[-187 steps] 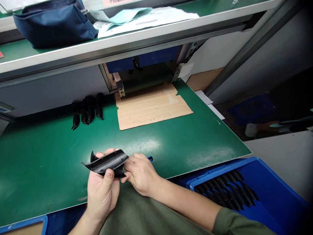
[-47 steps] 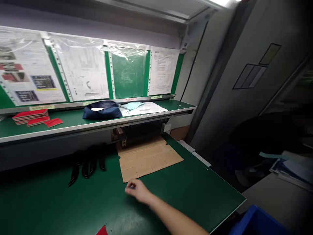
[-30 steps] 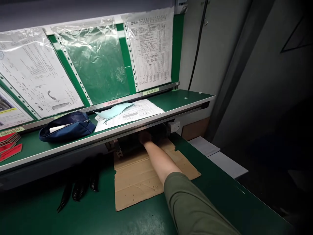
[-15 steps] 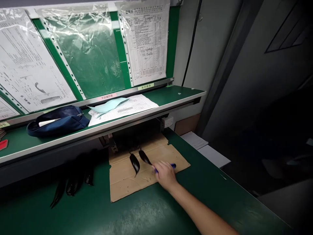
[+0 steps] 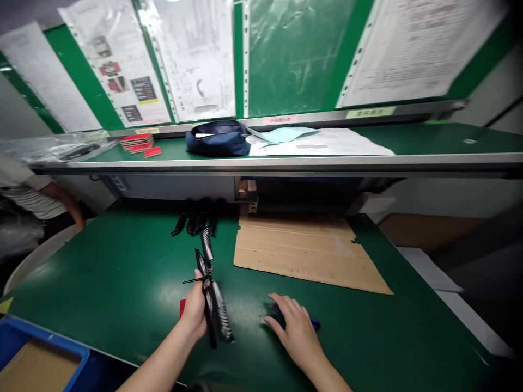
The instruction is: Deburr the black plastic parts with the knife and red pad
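My left hand [image 5: 195, 310] is closed round several black, ribbed, leaf-shaped pieces [image 5: 220, 310], which point up and down from its grip above the green table. A thin dark strip juts out to the left of the fingers. Partly hidden behind this hand is a small red item [image 5: 182, 307]. To the right, my right hand [image 5: 296, 326] has its thumb and fingers apart. Under it lies a blue-handled tool [image 5: 315, 324], mostly covered, so its kind is not clear. Further back, more black leaf-shaped pieces [image 5: 196, 220] lie in a group.
A cardboard sheet [image 5: 294, 253] lies flat at the back right of the green table [image 5: 122, 272]. The shelf above holds a blue pouch [image 5: 218, 142], papers [image 5: 327, 142] and red cards [image 5: 137, 142]. A blue bin [image 5: 77, 354] stands front left; another person's arm [image 5: 67, 204] shows far left.
The view has swung left. My left hand has come into view holding black pieces. My right hand has left the cardboard and opened over the blue-handled tool. Two black pieces are gone from the cardboard.
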The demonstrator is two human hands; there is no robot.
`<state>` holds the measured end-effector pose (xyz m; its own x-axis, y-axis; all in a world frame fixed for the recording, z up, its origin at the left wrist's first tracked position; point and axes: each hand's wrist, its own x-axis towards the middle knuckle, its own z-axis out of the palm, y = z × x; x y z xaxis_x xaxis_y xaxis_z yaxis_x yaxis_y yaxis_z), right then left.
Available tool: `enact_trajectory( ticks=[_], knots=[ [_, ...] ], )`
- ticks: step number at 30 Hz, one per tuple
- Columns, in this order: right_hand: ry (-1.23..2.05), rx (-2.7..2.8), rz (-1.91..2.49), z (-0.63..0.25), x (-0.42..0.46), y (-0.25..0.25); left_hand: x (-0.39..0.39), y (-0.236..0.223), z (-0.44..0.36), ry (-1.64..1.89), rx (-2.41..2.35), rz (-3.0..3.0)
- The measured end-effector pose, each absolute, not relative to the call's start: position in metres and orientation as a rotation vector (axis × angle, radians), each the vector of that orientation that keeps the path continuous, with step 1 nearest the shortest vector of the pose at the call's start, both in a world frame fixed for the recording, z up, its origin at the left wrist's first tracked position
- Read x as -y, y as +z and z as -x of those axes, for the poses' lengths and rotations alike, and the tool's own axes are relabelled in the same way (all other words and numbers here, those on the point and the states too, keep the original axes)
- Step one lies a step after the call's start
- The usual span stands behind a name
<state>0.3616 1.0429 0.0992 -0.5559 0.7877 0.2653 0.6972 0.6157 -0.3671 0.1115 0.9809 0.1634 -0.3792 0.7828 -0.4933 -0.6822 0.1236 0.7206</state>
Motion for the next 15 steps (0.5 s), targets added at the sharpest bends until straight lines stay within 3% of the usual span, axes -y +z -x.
enact_trajectory(
  ticks=[5,9,15],
  knots=[
    [0.294,2.601,1.054,-0.304,-1.052,0.1,-0.918,0.17,-0.07,1.578,-0.75,-0.017],
    [0.533,2.719,0.709,-0.221,-1.032,0.111,-0.877,0.169,-0.061,1.557,-0.392,0.083],
    [0.862,2.776,0.435,-0.137,-1.006,0.097,-0.847,0.178,-0.061,1.559,-0.257,0.108]
  ],
)
